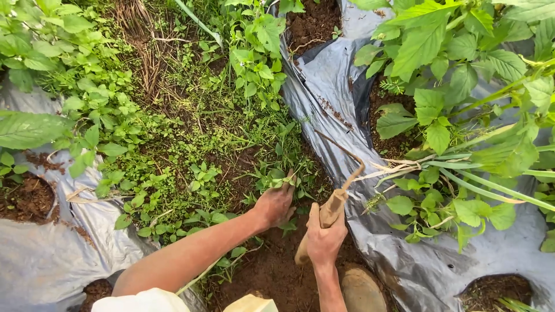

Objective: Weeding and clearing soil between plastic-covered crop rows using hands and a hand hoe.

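Right hand grip closed on wooden-handled sickle, left hand clutching weeds, grey plastic mulch beside.

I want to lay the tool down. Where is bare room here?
Bare soil lies below the left hand and beside the right hand, up to the shoe. The grey plastic sheet right of the weeds is also free. The weeds themselves are crowded.
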